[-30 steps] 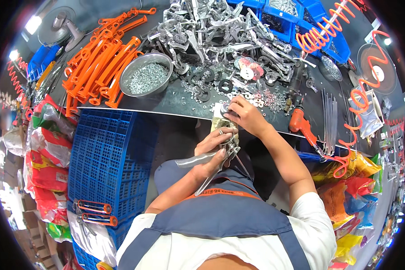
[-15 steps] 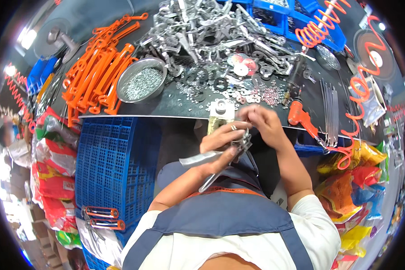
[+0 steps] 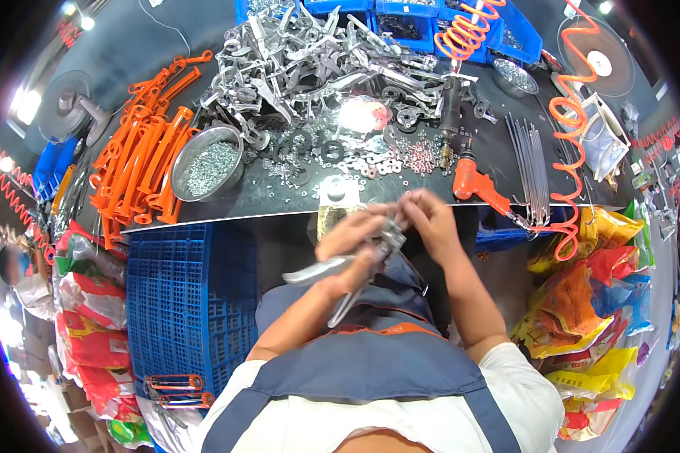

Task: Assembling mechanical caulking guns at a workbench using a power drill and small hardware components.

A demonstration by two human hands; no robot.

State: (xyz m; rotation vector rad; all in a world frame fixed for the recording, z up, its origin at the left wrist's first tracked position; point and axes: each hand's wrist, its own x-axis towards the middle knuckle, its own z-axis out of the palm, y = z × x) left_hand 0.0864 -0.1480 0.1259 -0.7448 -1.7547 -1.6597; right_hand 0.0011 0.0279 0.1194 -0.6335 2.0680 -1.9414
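My left hand (image 3: 347,238) is wrapped round a silver metal two-handled part (image 3: 317,270), held above my lap just in front of the bench edge. One flat handle sticks out to the left and the other slants down toward my apron. My right hand (image 3: 433,219) is at the part's upper end with its fingertips pinched together. Whatever is between them is too small and blurred to make out. Just beyond my left hand, a small pale block fixture (image 3: 338,192) stands at the bench edge.
On the dark bench (image 3: 268,198) lie a heap of silver metal parts (image 3: 310,68), orange frames (image 3: 140,162), a bowl of small fittings (image 3: 210,162), loose washers (image 3: 381,162), an orange power driver (image 3: 476,181) and thin rods (image 3: 531,170). Blue crates (image 3: 166,287) stand below left; a coiled orange hose (image 3: 570,121) hangs right.
The view has shifted, so the bench sits further left and lower at its left end. My right hand stays by the part's upper end, its fingers drawn closer to it.
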